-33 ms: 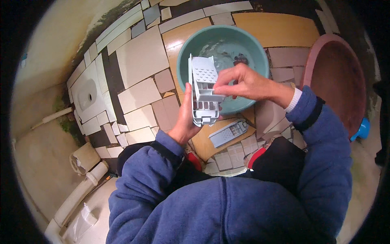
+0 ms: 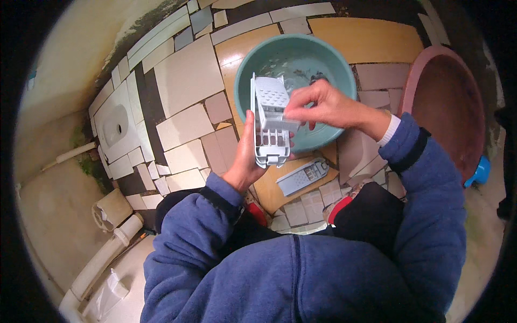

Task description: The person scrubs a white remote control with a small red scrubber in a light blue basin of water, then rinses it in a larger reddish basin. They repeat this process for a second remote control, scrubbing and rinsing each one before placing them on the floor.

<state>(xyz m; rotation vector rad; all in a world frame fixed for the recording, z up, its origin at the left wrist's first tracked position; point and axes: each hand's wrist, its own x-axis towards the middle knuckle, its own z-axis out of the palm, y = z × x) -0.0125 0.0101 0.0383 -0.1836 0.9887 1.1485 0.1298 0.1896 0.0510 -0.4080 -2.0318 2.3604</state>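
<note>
A pale grey plastic grater [image 2: 273, 92], with raised teeth at its far end and open slots nearer me, is held tilted above the near left part of a green basin [image 2: 242, 75]. My left hand [image 2: 246, 153] wraps its near left side, some fingertips showing at the right edge. My right hand [image 2: 323, 107] pinches a blurred, pale grey box-shaped piece [image 2: 280, 123] across the grater's middle; its exact fit is hidden. Shallow water lies in the basin, with a dark object [image 2: 318, 78] partly behind my right hand.
A second grey grater plate [image 2: 303, 176] lies on the tan floor board between my feet. To the right stands a large reddish tub [image 2: 412, 81] beside a blue plastic item [image 2: 479, 171]. A squat toilet [image 2: 116, 126] and white pipes [image 2: 102, 264] are at left.
My right fingers and the box-shaped piece have shifted very slightly, and the piece looks more blurred. The left hand stays in place.
</note>
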